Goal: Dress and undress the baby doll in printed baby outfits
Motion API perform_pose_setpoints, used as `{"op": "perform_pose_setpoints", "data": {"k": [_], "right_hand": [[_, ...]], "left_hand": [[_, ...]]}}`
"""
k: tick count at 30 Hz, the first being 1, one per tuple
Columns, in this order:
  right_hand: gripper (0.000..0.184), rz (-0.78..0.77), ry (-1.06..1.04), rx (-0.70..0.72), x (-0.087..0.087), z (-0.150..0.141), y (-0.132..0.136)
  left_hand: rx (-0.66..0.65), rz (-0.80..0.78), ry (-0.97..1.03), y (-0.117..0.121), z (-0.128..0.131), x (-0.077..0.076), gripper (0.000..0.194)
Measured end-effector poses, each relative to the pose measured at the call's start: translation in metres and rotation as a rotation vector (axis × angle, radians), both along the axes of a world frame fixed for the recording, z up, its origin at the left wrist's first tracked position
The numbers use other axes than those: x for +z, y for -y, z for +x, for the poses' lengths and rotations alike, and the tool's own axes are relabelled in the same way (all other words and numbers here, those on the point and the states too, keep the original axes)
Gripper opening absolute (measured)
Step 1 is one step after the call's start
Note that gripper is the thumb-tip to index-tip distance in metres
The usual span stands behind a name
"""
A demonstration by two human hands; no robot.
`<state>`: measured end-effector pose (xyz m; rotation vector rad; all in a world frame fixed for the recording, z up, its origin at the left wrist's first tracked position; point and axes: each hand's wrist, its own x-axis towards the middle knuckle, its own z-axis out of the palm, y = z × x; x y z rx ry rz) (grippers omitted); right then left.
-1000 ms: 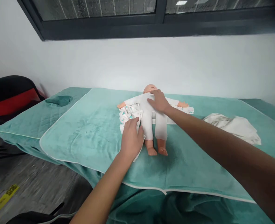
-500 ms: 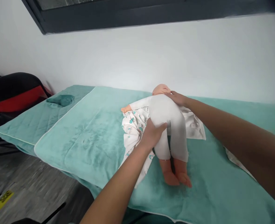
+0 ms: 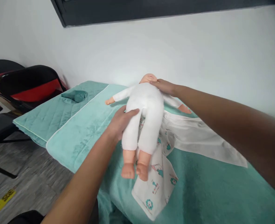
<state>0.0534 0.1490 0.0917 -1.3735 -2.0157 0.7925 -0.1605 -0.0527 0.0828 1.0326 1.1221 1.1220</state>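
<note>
A baby doll [image 3: 146, 102] with a soft white body and bare plastic head, hands and feet lies face up, its head toward the wall. My left hand [image 3: 122, 121] is wrapped round its hip and upper thigh, the thumb across the front. At the neck and shoulder, my right hand [image 3: 163, 86] grips the doll; some of its fingers are hidden behind it. Beneath and to the right of the doll's legs is a white baby garment [image 3: 159, 177] printed with small teal figures, spread and creased, with a plain white part reaching right.
A teal plush cover [image 3: 81, 140] lies over the bed, which has a face hole [image 3: 75, 96] at its left end. Black and red chairs [image 3: 32, 84] stand left. A white wall [image 3: 174, 53] with a dark window frame [image 3: 132, 14] runs behind.
The doll has moved left in both hands, from the right of the printed garment to above its left part. More of the garment shows on the right. The view has shifted too.
</note>
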Motion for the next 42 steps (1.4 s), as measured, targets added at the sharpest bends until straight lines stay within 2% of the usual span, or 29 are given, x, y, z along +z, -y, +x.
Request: {"op": "perform_pose_setpoints", "data": {"k": [3, 6, 7, 9, 11, 12, 13, 15, 17, 19, 21, 23, 26, 28, 30, 32, 33, 34, 36, 38, 39, 42], "right_hand": [[0.067, -0.052, -0.051, 0.005, -0.013, -0.042, -0.011], [0.072, -0.055, -0.04, 0.074, -0.025, -0.063, -0.017], [0.073, -0.05, -0.025, 0.101, -0.028, -0.064, -0.018], [0.074, -0.037, 0.055, 0.109, -0.034, -0.056, -0.017], [0.069, -0.02, 0.219, 0.048, -0.039, -0.032, -0.011], [0.065, -0.014, 0.328, 0.001, -0.042, -0.014, -0.004], [0.061, -0.012, 0.442, -0.048, -0.045, 0.006, 0.004], [0.058, -0.034, 0.638, -0.148, -0.049, 0.05, 0.029], [0.056, -0.065, 0.73, -0.181, -0.053, 0.089, 0.061], [0.052, -0.104, 0.759, -0.163, -0.055, 0.113, 0.096], [0.044, -0.107, 0.739, -0.083, -0.054, 0.117, 0.132], [0.038, -0.062, 0.687, 0.021, -0.049, 0.105, 0.168], [0.03, 0.067, 0.538, 0.218, -0.029, 0.076, 0.228], [0.025, 0.17, 0.416, 0.372, -0.008, 0.063, 0.271], [0.025, 0.25, 0.344, 0.426, 0.014, 0.061, 0.312], [0.024, 0.241, 0.335, 0.383, 0.032, 0.069, 0.346], [0.024, 0.212, 0.363, 0.316, 0.038, 0.076, 0.36], [0.026, 0.171, 0.408, 0.224, 0.042, 0.083, 0.371], [0.036, 0.052, 0.508, 0.021, 0.042, 0.098, 0.387], [0.043, -0.075, 0.543, -0.102, 0.033, 0.11, 0.398], [0.044, -0.122, 0.522, -0.11, 0.026, 0.114, 0.402], [0.046, -0.156, 0.275, -0.007, -0.003, 0.12, 0.412]], "left_hand": [[0.024, 0.004, -0.067, -0.016, -0.043, -0.014, 0.043], [0.043, -0.027, -0.174, -0.027, -0.069, -0.029, 0.045], [0.081, -0.034, -0.263, -0.028, -0.073, -0.032, 0.047], [0.231, 0.028, -0.569, -0.022, -0.072, -0.034, 0.049], [0.332, 0.267, -0.956, -0.003, -0.062, -0.03, 0.044], [0.295, 0.435, -1.127, 0.011, -0.054, -0.027, 0.043], [0.188, 0.607, -1.258, 0.026, -0.045, -0.024, 0.043], [-0.129, 0.848, -1.411, 0.057, -0.026, -0.02, 0.045], [-0.332, 0.917, -1.5, 0.079, -0.009, -0.023, 0.046], [-0.398, 0.892, -1.55, 0.09, 0.005, -0.029, 0.044], [-0.387, 0.856, -1.55, 0.091, 0.019, -0.036, 0.038], [-0.312, 0.863, -1.503, 0.092, 0.033, -0.037, 0.03], [-0.167, 0.959, -1.364, 0.104, 0.057, -0.029, 0.026], [-0.119, 1.006, -1.261, 0.117, 0.071, -0.019, 0.038], [-0.152, 0.994, -1.195, 0.13, 0.079, -0.011, 0.054], [-0.213, 0.944, -1.187, 0.139, 0.085, -0.004, 0.055], [-0.215, 0.914, -1.187, 0.143, 0.087, -0.002, 0.05], [-0.183, 0.885, -1.174, 0.146, 0.09, 0.0, 0.044], [-0.026, 0.836, -1.076, 0.151, 0.099, 0.006, 0.037], [0.147, 0.796, -0.881, 0.159, 0.113, 0.013, 0.037], [0.211, 0.774, -0.767, 0.164, 0.121, 0.017, 0.036], [0.268, 0.661, -0.46, 0.181, 0.145, 0.025, 0.034]]}}
